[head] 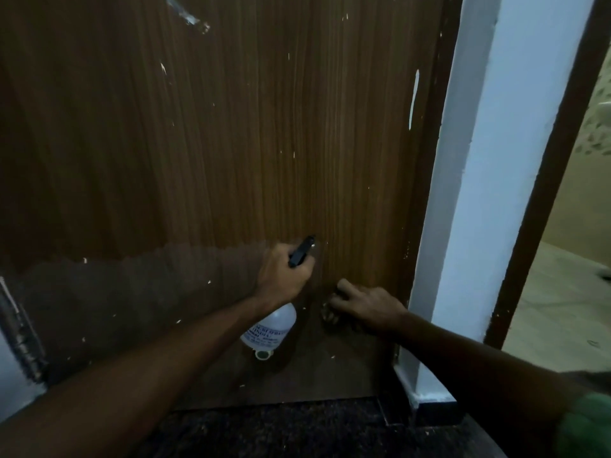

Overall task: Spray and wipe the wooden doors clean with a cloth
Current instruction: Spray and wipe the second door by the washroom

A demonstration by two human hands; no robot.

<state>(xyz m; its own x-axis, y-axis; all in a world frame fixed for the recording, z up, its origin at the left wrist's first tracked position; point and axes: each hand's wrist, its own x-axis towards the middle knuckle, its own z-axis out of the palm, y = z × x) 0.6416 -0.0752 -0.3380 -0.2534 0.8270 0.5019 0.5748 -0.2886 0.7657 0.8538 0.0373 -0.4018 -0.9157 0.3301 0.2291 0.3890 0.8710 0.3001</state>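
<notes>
A brown wooden door (pixel 231 143) with white paint flecks fills the view; its lower band looks darker than the upper part. My left hand (pixel 284 276) grips the black trigger head of a white spray bottle (pixel 269 328), nozzle aimed at the door. To its right, my right hand (pixel 363 305) holds a dark bunched cloth (pixel 329 317) against the door low down, near its right edge. Most of the cloth is hidden under my fingers.
A white wall edge (pixel 469 193) with a dark frame strip (pixel 545 193) stands right of the door, and a lit tiled floor (pixel 562 309) shows beyond it. A metal hinge (pixel 20 332) sits at the lower left. Dark floor (pixel 281 431) lies below the door.
</notes>
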